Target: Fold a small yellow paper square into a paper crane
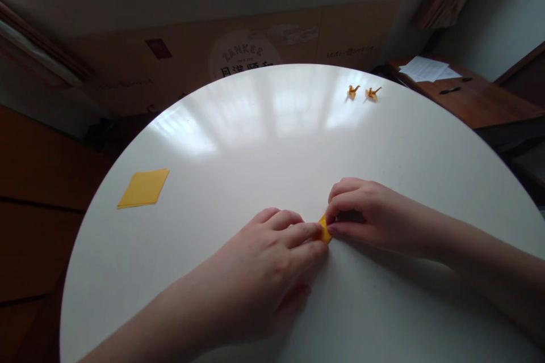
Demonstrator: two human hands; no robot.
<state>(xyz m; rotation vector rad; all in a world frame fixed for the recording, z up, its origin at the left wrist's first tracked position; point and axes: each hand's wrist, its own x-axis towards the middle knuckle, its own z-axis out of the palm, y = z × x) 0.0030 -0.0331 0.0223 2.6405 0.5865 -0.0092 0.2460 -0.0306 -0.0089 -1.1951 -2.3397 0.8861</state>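
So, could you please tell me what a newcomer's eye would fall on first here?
Most likely the left hand and right hand, fingers meeting at a small yellow piece on the near part of the white table. After that, the yellow paper squares near its left edge and two small bird-like folded figures near its far edge, right of centre.

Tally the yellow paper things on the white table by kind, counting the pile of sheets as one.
Pile of sheets: 1
Folded birds: 2
Small piece at the fingers of the left hand and right hand: 1
Total: 4
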